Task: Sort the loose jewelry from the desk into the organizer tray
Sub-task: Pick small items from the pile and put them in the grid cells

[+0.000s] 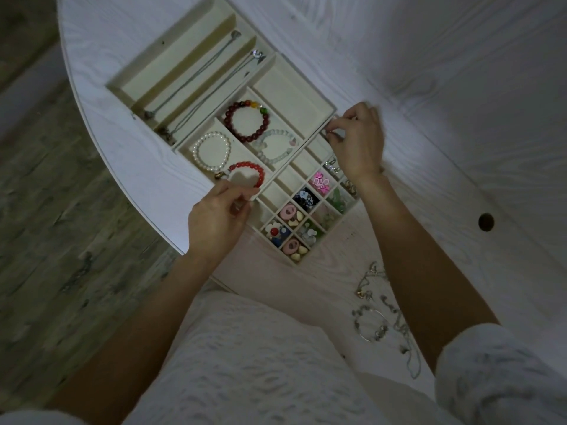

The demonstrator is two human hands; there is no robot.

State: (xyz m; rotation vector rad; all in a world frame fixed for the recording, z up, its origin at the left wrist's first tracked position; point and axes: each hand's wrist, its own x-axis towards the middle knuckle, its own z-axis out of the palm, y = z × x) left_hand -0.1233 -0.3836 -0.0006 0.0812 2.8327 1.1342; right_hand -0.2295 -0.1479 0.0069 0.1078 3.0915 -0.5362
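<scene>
My left hand (216, 217) is pinched on the near corner of the bracelet tray (277, 78), fingers curled at its edge right by the red bracelet (245, 177). Right hand (357, 139) is at the tray's far corner, fingertips (333, 133) pinched together on something tiny, too blurry to say what. In that tray: a pearl bracelet (211, 151), a dark red one (247, 121) and a pale one (277, 147). Just under my hands is the grid tray (283, 179) with little earrings and charms in its squares. Behind sits the long-slot tray (171, 56) with necklaces (196, 87) laid in it. The loose jewelry (379, 314), chains and a hoop, is on the desk (460, 87) beside my right forearm, well apart from the trays.
</scene>
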